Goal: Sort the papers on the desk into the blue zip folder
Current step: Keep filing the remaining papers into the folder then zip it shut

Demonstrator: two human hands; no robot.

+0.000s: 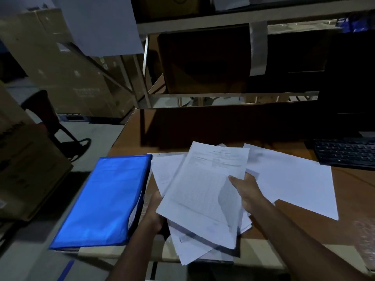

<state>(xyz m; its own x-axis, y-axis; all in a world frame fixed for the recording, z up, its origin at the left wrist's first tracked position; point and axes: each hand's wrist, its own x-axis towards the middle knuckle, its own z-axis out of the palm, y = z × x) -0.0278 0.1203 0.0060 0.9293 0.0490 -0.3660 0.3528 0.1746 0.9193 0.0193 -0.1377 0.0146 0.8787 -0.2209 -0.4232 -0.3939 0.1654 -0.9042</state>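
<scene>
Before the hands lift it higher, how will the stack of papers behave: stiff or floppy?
Probably floppy: the top sheet of the papers already curls beside the right hand. The sheets are fanned unevenly, so some may slip out. The left hand underneath likely helps support them.

No text can be read: the top printed sheet (pixel 205 191), pinched at its right edge by the right hand (pixel 246 191), carries a form too blurred to make out, and lettering on the cardboard box (pixel 22 159) is illegible.
</scene>
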